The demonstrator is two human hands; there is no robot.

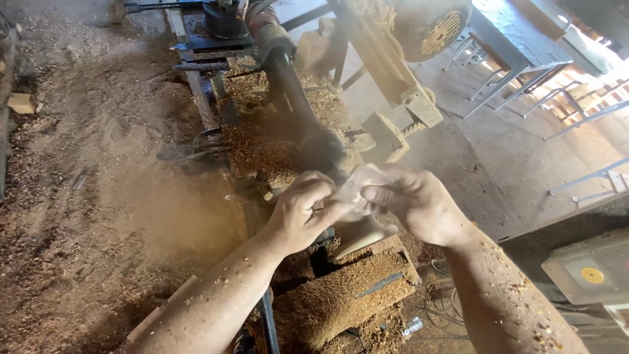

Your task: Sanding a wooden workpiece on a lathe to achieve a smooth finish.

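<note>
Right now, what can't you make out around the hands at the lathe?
- Sheet between left hand and right hand: blurred; kind unclear.
- Pale turned wood: mostly hidden by both hands.
- Lathe far end: veiled by dust, cut off by the top edge.

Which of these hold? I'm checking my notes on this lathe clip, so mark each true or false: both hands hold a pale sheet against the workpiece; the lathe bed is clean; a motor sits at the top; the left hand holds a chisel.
1. Both hands hold a pale sheet against the workpiece. True: the left hand and right hand pinch the sheet over the pale workpiece.
2. The lathe bed is clean. False: shavings cover it.
3. A motor sits at the top. True: the motor is there.
4. The left hand holds a chisel. False: it grips only the sheet.
</note>
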